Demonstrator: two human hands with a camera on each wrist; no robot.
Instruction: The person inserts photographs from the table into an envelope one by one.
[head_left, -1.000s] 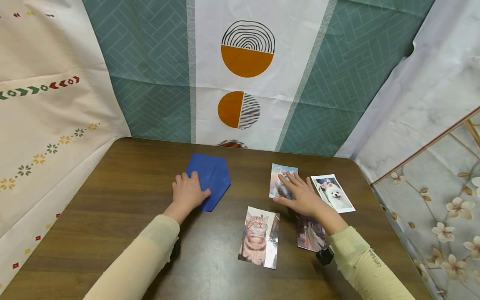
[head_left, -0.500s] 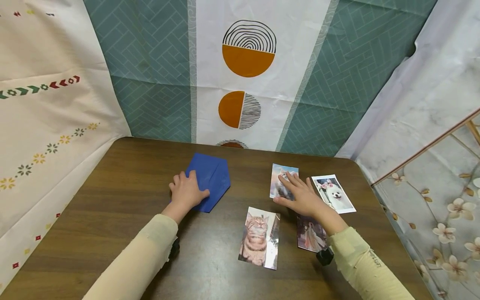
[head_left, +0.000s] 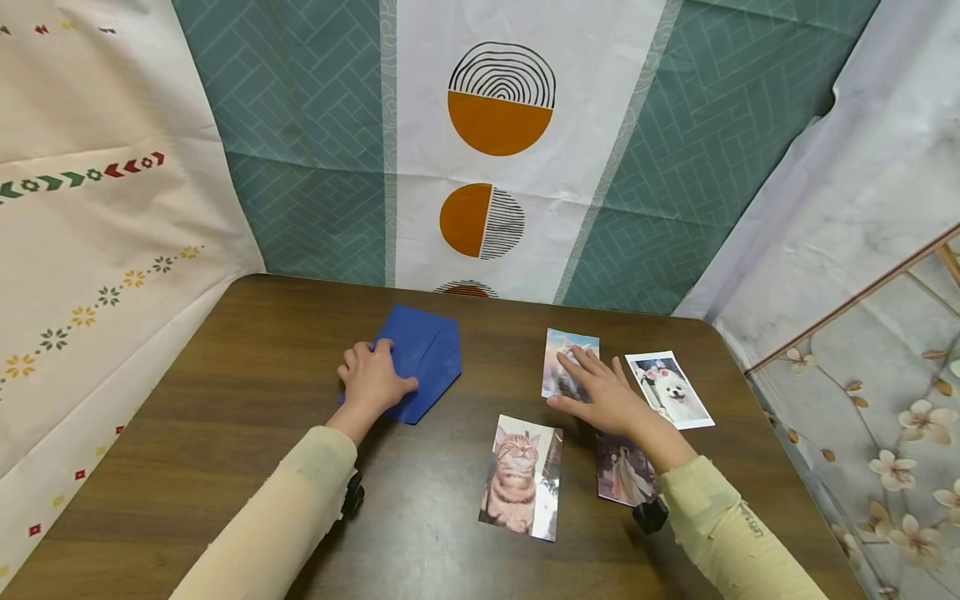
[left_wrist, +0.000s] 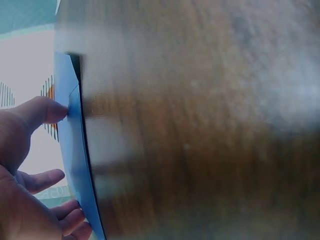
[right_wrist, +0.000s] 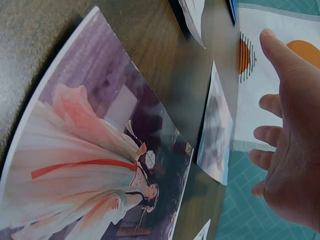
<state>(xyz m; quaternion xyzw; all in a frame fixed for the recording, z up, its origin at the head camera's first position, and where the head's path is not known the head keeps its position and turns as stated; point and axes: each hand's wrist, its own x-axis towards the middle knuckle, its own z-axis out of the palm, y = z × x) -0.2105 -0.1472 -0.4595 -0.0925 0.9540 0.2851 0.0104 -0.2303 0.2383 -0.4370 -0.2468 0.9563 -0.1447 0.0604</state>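
A blue envelope lies on the table left of the middle. My left hand grips it by its left edge, the thumb on its face and bent fingers over the edge. In the left wrist view the forefinger stands a little off the envelope. My right hand spreads its fingers over a kitten photo with a pale sky, covering part of it; in the right wrist view the hand stands above the table. A photo of a figure in a long gown lies under the right wrist.
A ginger cat photo lies at the middle front, glossy with light. To the right of my right hand is a white dog photo. Patterned cloth stands behind the table and along both sides.
My left hand has shifted slightly left and turned the envelope a little clockwise, its lower-left corner now showing. The right hand and the photos stay as they were.
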